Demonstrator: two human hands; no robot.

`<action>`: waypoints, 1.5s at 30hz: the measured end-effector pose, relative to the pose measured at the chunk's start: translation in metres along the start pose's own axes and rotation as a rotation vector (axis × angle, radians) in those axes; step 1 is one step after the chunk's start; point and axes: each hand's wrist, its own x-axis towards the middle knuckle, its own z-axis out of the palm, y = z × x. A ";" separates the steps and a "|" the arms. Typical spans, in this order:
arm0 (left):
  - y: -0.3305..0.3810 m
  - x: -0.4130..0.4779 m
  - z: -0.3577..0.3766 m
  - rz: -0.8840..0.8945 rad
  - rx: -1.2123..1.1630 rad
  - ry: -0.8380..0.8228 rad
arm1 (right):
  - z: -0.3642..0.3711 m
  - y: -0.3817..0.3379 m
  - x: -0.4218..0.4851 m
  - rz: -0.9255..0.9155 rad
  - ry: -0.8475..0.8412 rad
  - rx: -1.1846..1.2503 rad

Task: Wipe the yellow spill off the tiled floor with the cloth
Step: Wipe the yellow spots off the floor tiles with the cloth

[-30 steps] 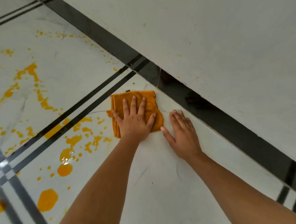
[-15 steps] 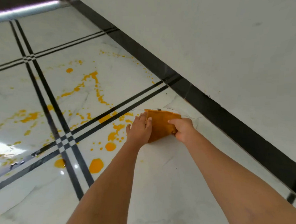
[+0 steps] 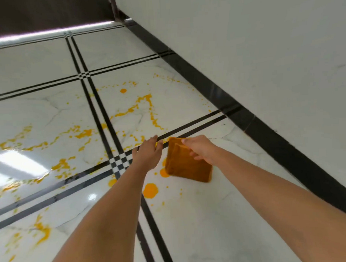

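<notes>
A folded orange cloth (image 3: pixel 186 165) hangs lifted off the white tiled floor (image 3: pixel 210 227), its lower edge near a yellow blob. My right hand (image 3: pixel 201 149) pinches the cloth's top edge. Just left of the cloth, my left hand (image 3: pixel 148 153) hovers with straight fingers and holds nothing. The yellow spill (image 3: pixel 150 190) lies in blobs under and in front of the cloth, and its streaks and drops (image 3: pixel 143 104) spread over the tiles to the left and beyond.
A white wall (image 3: pixel 263 59) with a black skirting band (image 3: pixel 246 116) runs along the right. Black double lines (image 3: pixel 101 117) cross the floor. A dark surface (image 3: pixel 46 13) with a bright strip closes the far end.
The cloth, flat under my left hand a second ago, has been lifted off the floor by my right hand. My left hand has let go of it. The view has tilted up.
</notes>
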 end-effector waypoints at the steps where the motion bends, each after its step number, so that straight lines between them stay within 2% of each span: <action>1: -0.011 0.000 0.001 0.000 0.021 -0.017 | 0.007 0.003 0.005 0.004 -0.002 -0.079; 5: -0.047 0.004 0.015 0.073 0.106 -0.098 | 0.035 0.022 0.033 -0.039 0.014 -0.452; 9: -0.076 0.010 0.023 0.172 0.219 -0.132 | 0.052 0.056 0.065 -0.140 0.163 -0.835; 14: -0.123 -0.006 0.034 0.172 0.295 -0.089 | 0.117 0.073 0.058 -0.299 0.247 -0.992; 17: -0.145 -0.027 0.038 0.175 0.277 -0.023 | 0.140 0.108 0.021 -0.546 0.222 -1.112; 19: -0.159 -0.039 0.042 0.157 0.280 -0.003 | 0.121 0.111 0.032 -0.538 0.213 -1.143; 22: -0.169 -0.048 0.045 0.115 0.277 0.047 | 0.122 0.079 0.060 -0.237 0.357 -0.987; 23: -0.170 -0.049 0.046 0.092 0.269 0.063 | 0.140 0.072 0.057 -0.230 0.367 -0.975; 25: -0.173 -0.054 0.048 0.064 0.240 0.087 | 0.177 0.079 0.029 -0.400 0.293 -1.028; 27: -0.176 -0.063 0.048 0.025 0.208 0.095 | 0.177 0.105 -0.004 -0.579 0.182 -1.121; 29: -0.181 -0.073 0.051 -0.016 0.188 0.097 | 0.150 0.114 0.006 -0.605 0.162 -1.175; 31: -0.186 -0.080 0.053 -0.006 0.192 0.108 | 0.138 0.097 0.038 -0.478 0.300 -1.114; 33: -0.187 -0.081 0.054 0.000 0.193 0.108 | 0.154 0.073 0.055 -0.326 0.370 -1.040; 34: -0.187 -0.080 0.054 -0.005 0.191 0.110 | 0.168 0.068 0.050 -0.344 0.363 -1.036; 36: -0.188 -0.080 0.053 -0.009 0.190 0.116 | 0.185 0.081 0.024 -0.527 0.226 -1.105; 37: -0.186 -0.079 0.053 -0.002 0.198 0.122 | 0.178 0.097 0.010 -0.631 0.147 -1.158; 39: -0.189 -0.082 0.053 -0.012 0.196 0.133 | 0.150 0.117 0.001 -0.693 0.065 -1.221; 40: -0.190 -0.084 0.053 -0.024 0.192 0.130 | 0.139 0.120 0.009 -0.661 0.109 -1.225; 43: -0.196 -0.093 0.052 -0.044 0.181 0.127 | 0.154 0.088 0.036 -0.348 0.353 -1.060; 44: -0.197 -0.094 0.052 -0.058 0.179 0.129 | 0.173 0.076 0.036 -0.309 0.369 -1.030; 45: -0.197 -0.094 0.052 -0.077 0.176 0.131 | 0.189 0.071 0.029 -0.344 0.343 -1.029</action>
